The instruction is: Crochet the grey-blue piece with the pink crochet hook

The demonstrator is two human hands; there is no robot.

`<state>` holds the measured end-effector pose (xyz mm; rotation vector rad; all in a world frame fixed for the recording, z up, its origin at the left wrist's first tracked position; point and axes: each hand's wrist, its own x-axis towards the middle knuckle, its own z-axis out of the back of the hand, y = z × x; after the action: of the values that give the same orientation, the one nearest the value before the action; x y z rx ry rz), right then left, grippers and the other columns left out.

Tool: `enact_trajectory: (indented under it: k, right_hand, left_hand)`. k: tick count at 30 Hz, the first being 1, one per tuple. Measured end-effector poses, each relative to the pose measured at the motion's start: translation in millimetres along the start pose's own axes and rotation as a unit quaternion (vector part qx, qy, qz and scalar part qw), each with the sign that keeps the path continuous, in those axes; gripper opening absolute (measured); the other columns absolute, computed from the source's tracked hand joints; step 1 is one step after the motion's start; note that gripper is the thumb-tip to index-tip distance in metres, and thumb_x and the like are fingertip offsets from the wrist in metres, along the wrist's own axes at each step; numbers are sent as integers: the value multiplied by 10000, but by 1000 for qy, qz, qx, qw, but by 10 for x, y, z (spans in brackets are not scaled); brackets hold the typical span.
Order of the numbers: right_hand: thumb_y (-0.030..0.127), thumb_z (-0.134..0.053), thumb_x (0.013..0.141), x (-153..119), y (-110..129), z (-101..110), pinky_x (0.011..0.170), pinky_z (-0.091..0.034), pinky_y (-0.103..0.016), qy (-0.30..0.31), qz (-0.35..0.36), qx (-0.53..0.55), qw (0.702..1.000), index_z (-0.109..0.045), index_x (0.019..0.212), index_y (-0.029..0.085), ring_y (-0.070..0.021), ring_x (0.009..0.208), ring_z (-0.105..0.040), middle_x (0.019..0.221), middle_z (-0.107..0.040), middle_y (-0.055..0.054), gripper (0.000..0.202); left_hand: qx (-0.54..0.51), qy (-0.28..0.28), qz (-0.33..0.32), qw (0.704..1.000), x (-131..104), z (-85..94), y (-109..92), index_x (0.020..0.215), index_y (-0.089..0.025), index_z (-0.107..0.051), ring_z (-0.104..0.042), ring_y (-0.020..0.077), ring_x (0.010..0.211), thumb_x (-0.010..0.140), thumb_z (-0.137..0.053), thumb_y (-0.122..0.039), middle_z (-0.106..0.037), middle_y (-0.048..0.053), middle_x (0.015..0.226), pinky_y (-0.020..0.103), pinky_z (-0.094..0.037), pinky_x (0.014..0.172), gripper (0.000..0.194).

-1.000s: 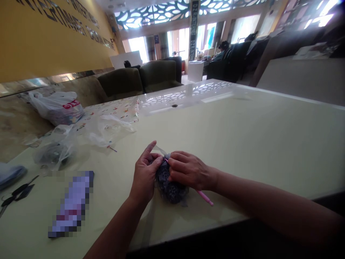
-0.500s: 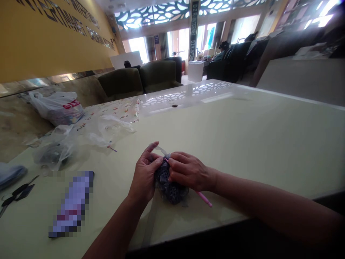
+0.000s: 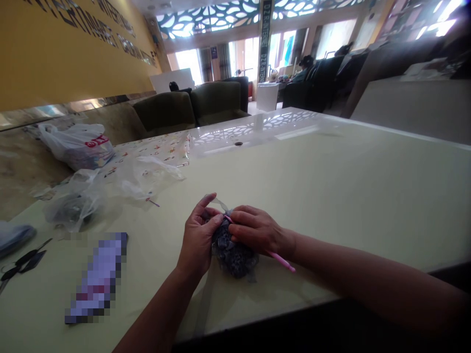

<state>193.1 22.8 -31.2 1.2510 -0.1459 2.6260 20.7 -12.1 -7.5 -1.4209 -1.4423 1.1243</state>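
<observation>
My left hand [image 3: 198, 238] pinches the upper left edge of a dark grey crocheted piece [image 3: 235, 257], thumb on top. A pale, thin ribbon-like strand [image 3: 221, 202] runs from its raised index finger down to the work. In my right hand [image 3: 259, 230] is a pink crochet hook [image 3: 281, 261], its tip at the top of the piece near my left thumb and its handle end sticking out below the palm toward the lower right. My right fingers are closed and touch the work, hiding part of it. The strand also trails down the table below my left wrist.
Left on the table lie scissors [image 3: 24, 264], a blurred-out purple item [image 3: 99, 279], a clear bag with dark contents [image 3: 75, 208] and a thin small stick [image 3: 152, 202]. Further back are an empty-looking clear bag [image 3: 147, 176] and a full white carrier bag [image 3: 83, 144]. Chairs [image 3: 217, 105] stand beyond.
The pink hook has turned in my right hand, its handle end shifting right and slightly up. My right fingers have moved a little at the work; my left hand stays nearly still.
</observation>
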Motion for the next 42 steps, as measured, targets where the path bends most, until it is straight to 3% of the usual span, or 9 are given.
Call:
enact_trajectory:
  k: [13, 25, 32, 37, 42]
  right_hand:
    - [260, -394, 1041, -2, 28, -18, 712, -447, -283, 7, 2, -22, 1000, -500, 690, 172, -163, 754, -440, 763, -496, -42, 377]
    - [263, -377, 1047, -3, 28, -37, 694, -438, -278, -3, -2, -10, 1000, -500, 686, 169, -161, 747, -435, 772, -515, -49, 392]
    - [266, -378, 1049, -31, -10, -64, 691, -436, -279, -10, -8, 2, 1000, -510, 700, 164, -159, 758, -442, 804, -532, -57, 387]
    - [275, -386, 1050, -33, -14, -66, 695, -440, -273, -6, -11, 11, 1000, -507, 696, 163, -156, 757, -448, 778, -511, -51, 390]
    - [280, -372, 1055, -7, -7, -46, 669, -419, -273, -17, -2, 9, 1000, -492, 687, 166, -156, 736, -425, 758, -498, -48, 404]
  left_hand:
    - [163, -38, -103, 981, -82, -54, 68, 1235, -255, -643, -568, 119, 768, 793, -693, -216, -623, -7, 867, 231, -459, 727, 447]
    - [169, -59, -140, 974, -86, -54, 152, 1087, -250, -666, -590, 131, 788, 805, -670, -190, -648, -12, 850, 248, -476, 764, 288]
    - [136, -39, -123, 982, -80, -101, 135, 1143, -235, -621, -595, 135, 799, 807, -672, -181, -653, -8, 861, 257, -479, 781, 345]
    - [153, -4, -144, 978, -79, -76, 135, 1187, -283, -586, -557, 108, 802, 829, -639, -161, -621, -8, 1013, 227, -470, 760, 383]
    - [184, 0, -183, 966, -58, -31, 154, 1169, -279, -580, -556, 106, 824, 832, -605, -115, -603, -3, 1016, 222, -469, 773, 375]
